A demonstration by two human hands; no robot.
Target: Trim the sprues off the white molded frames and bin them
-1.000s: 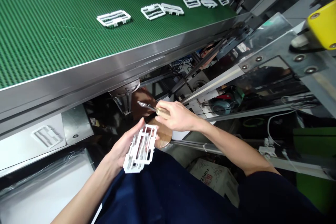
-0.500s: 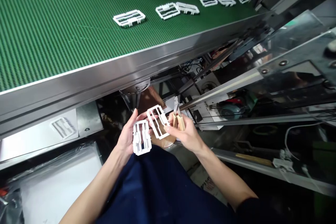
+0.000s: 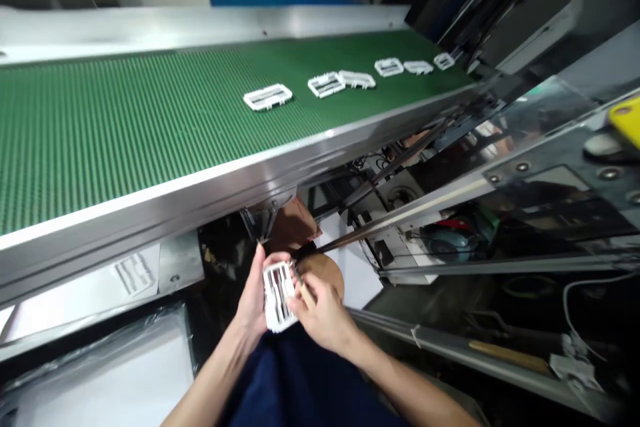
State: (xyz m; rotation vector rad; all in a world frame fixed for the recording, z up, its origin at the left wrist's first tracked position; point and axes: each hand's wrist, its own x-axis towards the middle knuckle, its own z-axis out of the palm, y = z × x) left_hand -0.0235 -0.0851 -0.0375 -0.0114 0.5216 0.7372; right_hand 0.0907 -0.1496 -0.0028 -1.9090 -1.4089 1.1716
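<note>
Left grip [image 3: 253, 300] around white plastic frame [image 3: 278, 295], right grip [image 3: 324, 315] touching it

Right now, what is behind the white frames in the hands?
The white frames sit in the left hand, right hand on them; a round tan disc shows beyond. What lies directly behind them is covered.

Matt white plastic frames [image 3: 278, 297]; textured green belt [image 3: 125, 147]; glossy steel rail [image 3: 150, 213].
</note>
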